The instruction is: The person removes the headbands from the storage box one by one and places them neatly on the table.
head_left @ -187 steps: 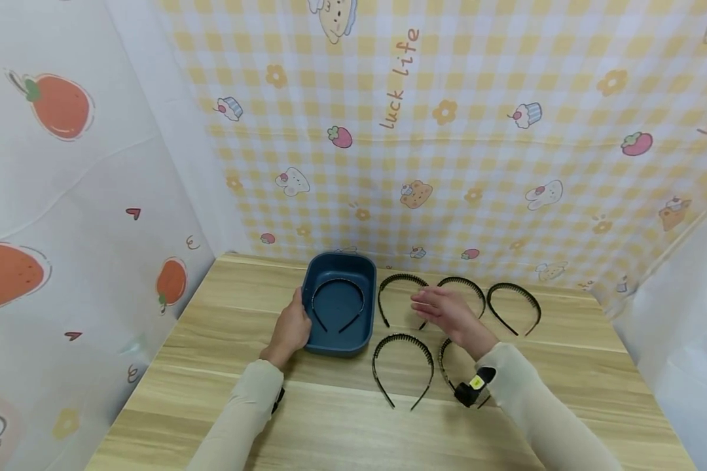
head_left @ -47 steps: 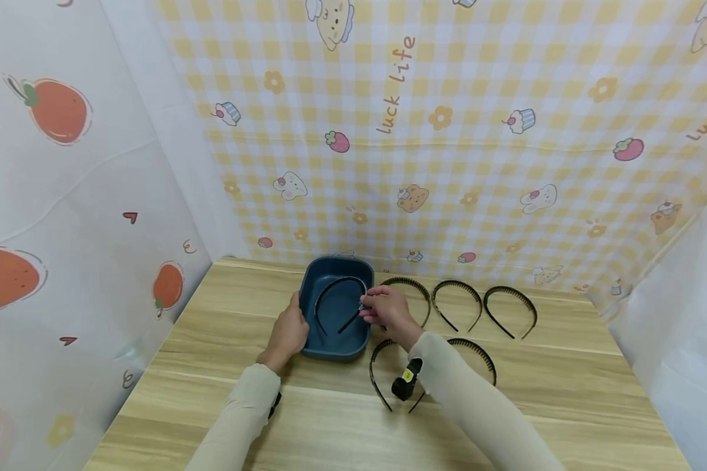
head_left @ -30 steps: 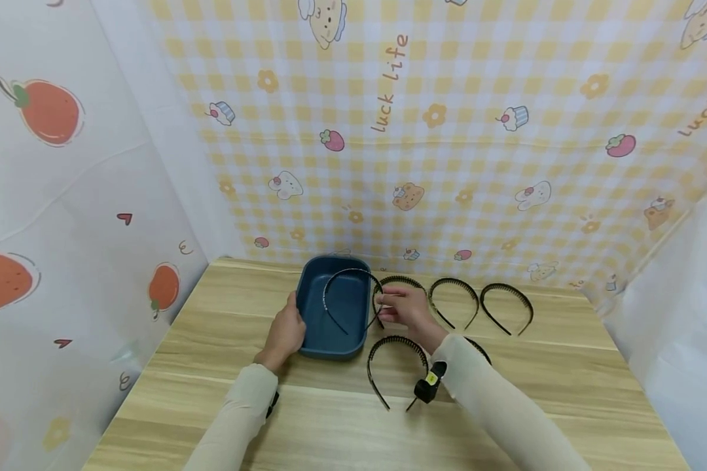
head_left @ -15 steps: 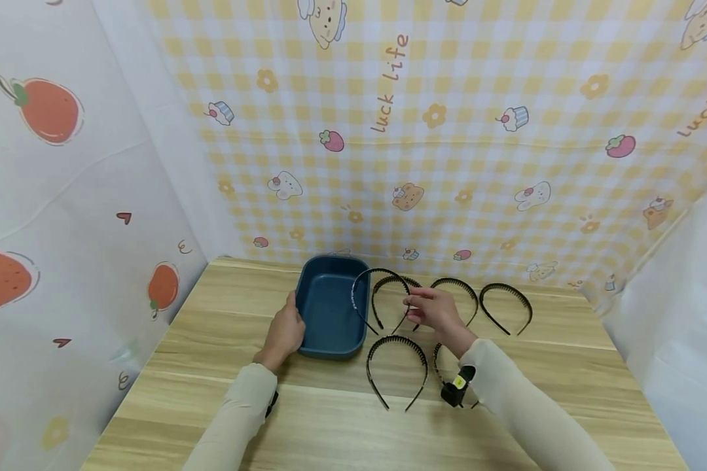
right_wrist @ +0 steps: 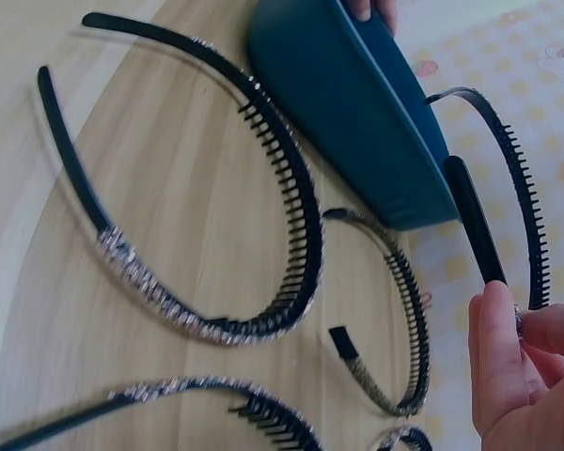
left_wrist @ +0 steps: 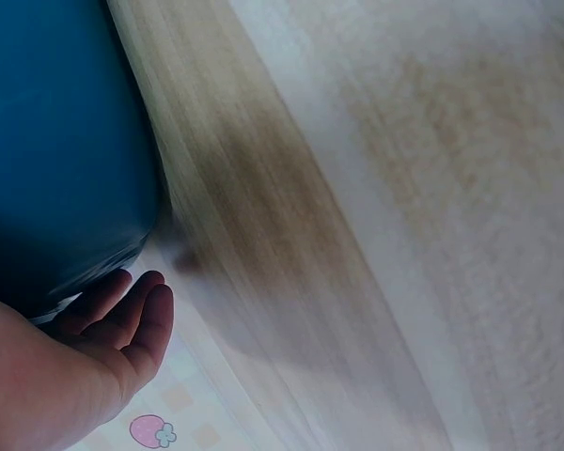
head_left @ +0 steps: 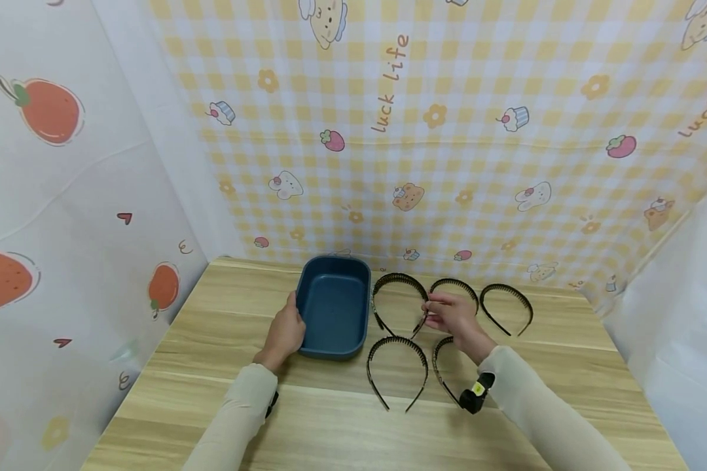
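My right hand (head_left: 456, 320) pinches a black toothed headband (right_wrist: 524, 188) by one leg, thumb against fingers. It is held up just right of the dark blue plastic tub (head_left: 334, 353). In the head view it overlaps another headband lying on the table, a patterned one (right_wrist: 415, 310) in the right wrist view. My left hand (head_left: 284, 333) grips the tub's left side, with fingers curled by its outer wall. The tub's bare inner floor shows. A headband with glittery stones (head_left: 397, 339) lies in front, nearest below the held one.
More black headbands rest on the wooden table (head_left: 330, 418): one partly behind my right hand (head_left: 455, 282), one at the far right (head_left: 507, 288), and one (head_left: 437, 366) partly under my right forearm. A yellow checked cloth (head_left: 477, 163) hangs behind the table.
My right hand reached into the tub, lifted the headband out and carried it right, over the back-left headband. My left hand has stayed on the tub.
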Demonstrator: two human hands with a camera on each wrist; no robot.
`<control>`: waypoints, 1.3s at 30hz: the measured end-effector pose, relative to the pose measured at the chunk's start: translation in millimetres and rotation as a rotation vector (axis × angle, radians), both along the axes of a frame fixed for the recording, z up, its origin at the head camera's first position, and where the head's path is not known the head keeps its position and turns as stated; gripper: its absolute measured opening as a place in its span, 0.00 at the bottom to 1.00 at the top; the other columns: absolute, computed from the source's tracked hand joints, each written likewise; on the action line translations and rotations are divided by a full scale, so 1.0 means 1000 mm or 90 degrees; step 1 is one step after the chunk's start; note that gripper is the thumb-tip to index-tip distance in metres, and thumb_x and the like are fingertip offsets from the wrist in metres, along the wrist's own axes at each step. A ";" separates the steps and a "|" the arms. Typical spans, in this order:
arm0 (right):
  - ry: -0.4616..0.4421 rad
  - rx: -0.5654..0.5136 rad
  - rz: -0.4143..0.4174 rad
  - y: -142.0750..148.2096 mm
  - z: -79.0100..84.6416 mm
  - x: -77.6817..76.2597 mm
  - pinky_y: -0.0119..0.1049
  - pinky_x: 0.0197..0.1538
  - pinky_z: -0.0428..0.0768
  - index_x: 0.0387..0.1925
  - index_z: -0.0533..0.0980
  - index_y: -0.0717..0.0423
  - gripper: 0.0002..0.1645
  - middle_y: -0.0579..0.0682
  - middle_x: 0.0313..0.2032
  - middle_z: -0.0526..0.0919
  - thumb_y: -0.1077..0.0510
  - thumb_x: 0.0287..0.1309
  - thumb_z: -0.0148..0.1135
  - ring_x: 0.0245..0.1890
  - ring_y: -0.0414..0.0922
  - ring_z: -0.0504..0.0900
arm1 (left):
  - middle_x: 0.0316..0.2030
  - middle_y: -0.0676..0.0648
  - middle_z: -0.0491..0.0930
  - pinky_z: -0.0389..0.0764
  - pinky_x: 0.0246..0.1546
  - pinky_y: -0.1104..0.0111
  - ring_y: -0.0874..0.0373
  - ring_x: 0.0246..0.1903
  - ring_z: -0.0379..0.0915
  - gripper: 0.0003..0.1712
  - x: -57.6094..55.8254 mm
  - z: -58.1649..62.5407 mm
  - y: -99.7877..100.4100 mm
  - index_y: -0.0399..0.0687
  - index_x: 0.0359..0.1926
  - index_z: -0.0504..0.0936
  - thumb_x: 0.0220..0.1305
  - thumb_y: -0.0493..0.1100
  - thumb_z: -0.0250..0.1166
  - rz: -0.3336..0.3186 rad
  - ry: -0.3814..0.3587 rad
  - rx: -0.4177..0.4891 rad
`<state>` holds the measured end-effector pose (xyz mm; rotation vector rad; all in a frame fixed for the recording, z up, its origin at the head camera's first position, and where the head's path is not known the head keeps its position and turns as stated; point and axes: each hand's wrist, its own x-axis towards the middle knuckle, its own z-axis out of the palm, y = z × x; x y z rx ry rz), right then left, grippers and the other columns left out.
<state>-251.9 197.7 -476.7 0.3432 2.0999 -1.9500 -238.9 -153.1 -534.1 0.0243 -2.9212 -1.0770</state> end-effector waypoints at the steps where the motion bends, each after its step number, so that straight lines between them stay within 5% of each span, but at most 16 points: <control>1: 0.001 0.003 0.002 0.002 -0.001 0.000 0.32 0.37 0.85 0.66 0.68 0.69 0.27 0.55 0.43 0.86 0.66 0.68 0.55 0.29 0.40 0.85 | 0.48 0.31 0.81 0.80 0.46 0.50 0.44 0.41 0.81 0.34 0.000 0.000 0.000 0.30 0.75 0.50 0.70 0.32 0.45 0.000 0.001 0.000; 13: -0.008 -0.010 -0.025 0.022 -0.006 0.005 0.33 0.37 0.85 0.66 0.67 0.71 0.27 0.60 0.46 0.86 0.67 0.67 0.57 0.28 0.41 0.86 | 0.44 0.33 0.82 0.80 0.45 0.52 0.49 0.36 0.79 0.35 0.000 -0.001 -0.001 0.30 0.75 0.49 0.70 0.32 0.45 0.005 -0.004 0.003; 17: -0.016 -0.010 -0.026 0.029 -0.006 0.007 0.34 0.38 0.85 0.67 0.67 0.70 0.28 0.55 0.41 0.88 0.67 0.68 0.56 0.29 0.41 0.86 | 0.43 0.34 0.82 0.80 0.44 0.52 0.50 0.35 0.79 0.35 0.000 -0.001 -0.001 0.31 0.75 0.49 0.70 0.31 0.45 0.001 -0.002 0.004; 23: -0.026 0.010 -0.020 0.045 -0.008 0.014 0.35 0.42 0.85 0.68 0.65 0.70 0.28 0.50 0.40 0.87 0.65 0.69 0.55 0.31 0.40 0.86 | 0.29 0.42 0.79 0.79 0.36 0.57 0.53 0.27 0.74 0.35 0.001 0.001 0.000 0.30 0.75 0.48 0.69 0.31 0.46 -0.003 -0.007 0.008; 29: -0.042 -0.021 -0.038 0.069 -0.015 0.020 0.33 0.40 0.85 0.69 0.63 0.70 0.31 0.47 0.37 0.88 0.64 0.69 0.56 0.32 0.40 0.87 | 0.35 0.37 0.82 0.80 0.38 0.56 0.53 0.29 0.75 0.35 -0.001 0.000 0.000 0.30 0.75 0.49 0.69 0.31 0.46 -0.002 -0.001 0.005; 39: -0.049 0.018 -0.040 0.097 -0.024 0.029 0.33 0.38 0.85 0.70 0.61 0.71 0.32 0.43 0.35 0.88 0.64 0.69 0.56 0.29 0.38 0.86 | 0.25 0.45 0.75 0.78 0.34 0.59 0.55 0.24 0.71 0.36 -0.002 -0.001 -0.001 0.31 0.76 0.47 0.70 0.31 0.45 -0.004 -0.016 0.006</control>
